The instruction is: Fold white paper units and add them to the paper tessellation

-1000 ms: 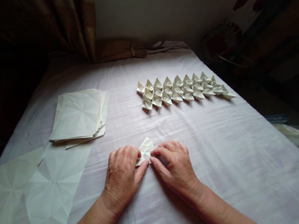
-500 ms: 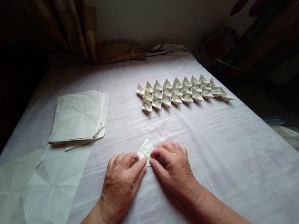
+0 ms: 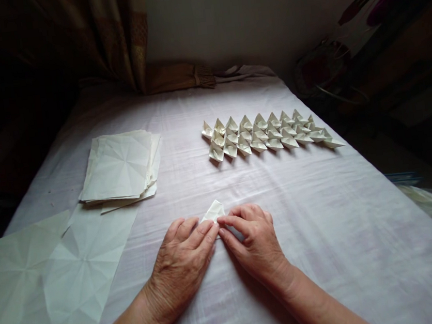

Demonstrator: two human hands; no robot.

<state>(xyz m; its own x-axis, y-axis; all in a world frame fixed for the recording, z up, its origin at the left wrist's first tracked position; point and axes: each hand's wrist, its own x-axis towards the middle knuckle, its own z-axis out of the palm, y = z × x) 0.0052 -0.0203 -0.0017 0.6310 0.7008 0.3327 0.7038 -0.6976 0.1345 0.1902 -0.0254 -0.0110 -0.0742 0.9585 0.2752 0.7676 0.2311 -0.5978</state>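
A small folded white paper piece point(image 3: 214, 211) lies on the pale cloth near the front middle, mostly hidden under my fingers. My left hand point(image 3: 182, 262) presses on its left side with the fingers laid over it. My right hand point(image 3: 253, 241) pinches its right side, fingers curled and closed on the paper. Only the paper's far tip shows between the two hands.
Several finished folded paper pieces point(image 3: 267, 135) stand in rows at the back right. A stack of creased white sheets point(image 3: 120, 165) lies at the left, with loose creased sheets point(image 3: 53, 274) in front of it. The cloth-covered table point(image 3: 337, 231) drops off at the right into dark clutter.
My fingers have closed further over the folded paper, so less of it shows than a second ago. The view has shifted slightly.
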